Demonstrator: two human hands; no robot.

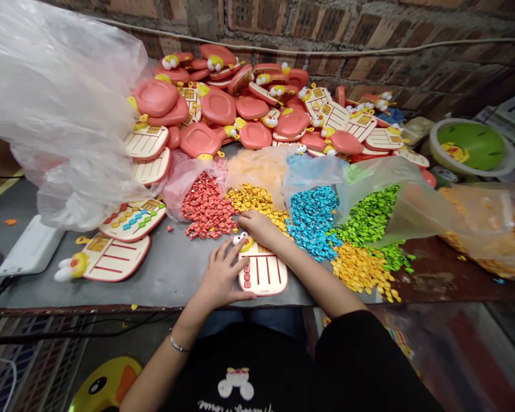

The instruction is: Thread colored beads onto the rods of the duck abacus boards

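Note:
A cream toy board (271, 274) with a red rim, dark slots and a yellow googly-eyed head lies flat at the table's front edge. Red pieces fill part of its leftmost slot. My left hand (218, 277) holds the board by its left side, fingers spread over the head and upper left, thumb along the bottom edge. Reaching across the board's top, my right hand (257, 226) has its bent fingers together where the red beads (208, 209) meet the yellow beads (253, 197). Whatever its fingertips hold is hidden.
Blue beads (313, 212), green beads (373, 214) and orange-yellow beads (360, 269) spill rightward from plastic bags. Red-backed boards (218, 106) are heaped against the brick wall. At left lie a bead-filled board (133, 220), another board (115, 257) and a white power bank (32, 246).

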